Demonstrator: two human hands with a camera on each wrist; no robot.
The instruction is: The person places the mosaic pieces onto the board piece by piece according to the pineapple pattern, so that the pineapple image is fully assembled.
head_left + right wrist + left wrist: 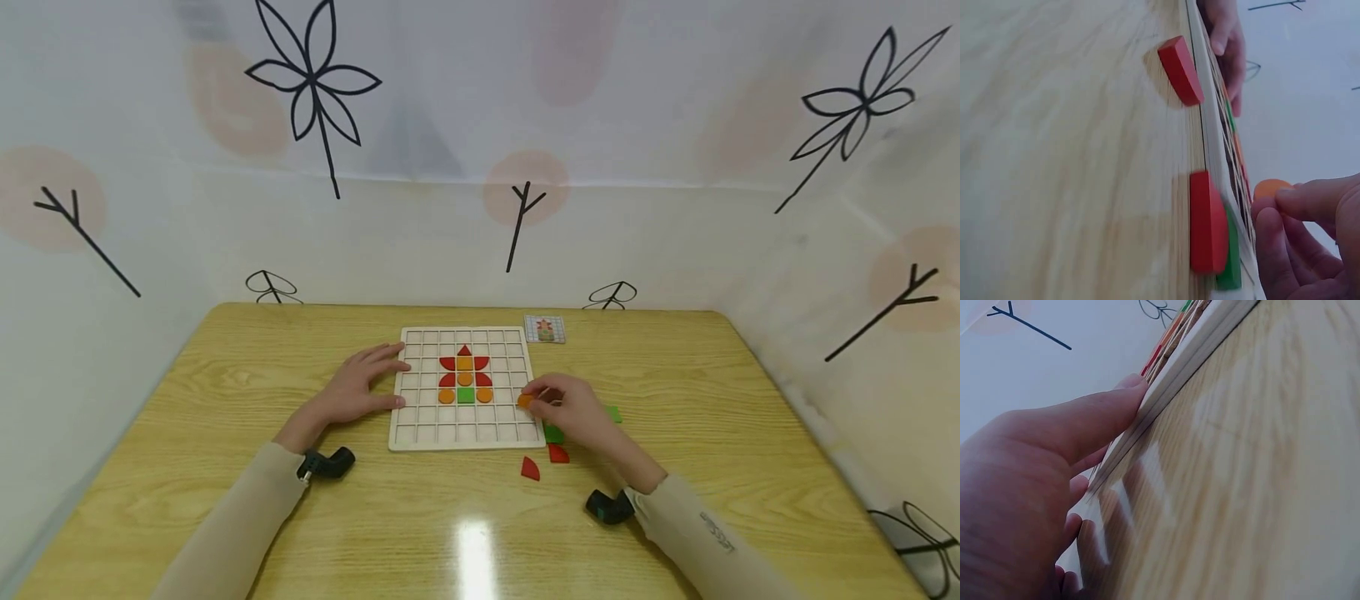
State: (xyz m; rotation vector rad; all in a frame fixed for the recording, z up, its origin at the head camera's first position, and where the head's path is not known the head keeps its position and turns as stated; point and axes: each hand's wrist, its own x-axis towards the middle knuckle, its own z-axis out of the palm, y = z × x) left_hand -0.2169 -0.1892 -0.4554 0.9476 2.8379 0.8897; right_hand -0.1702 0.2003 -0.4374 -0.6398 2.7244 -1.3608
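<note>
Right sleeve (697,554): lettering (717,532), illegible
Right hand (573,408): clamped on orange disc (526,402)
Left hand (360,387): fingers apart, touching board (420,435)
Tile figure (465,363): long axis front-to-back, tip at far end

wooden table (337,521): bright glare streak (476,558) | white backdrop (420,242): black plant outlines (311,78), pale peach blotches (236,108)
</note>
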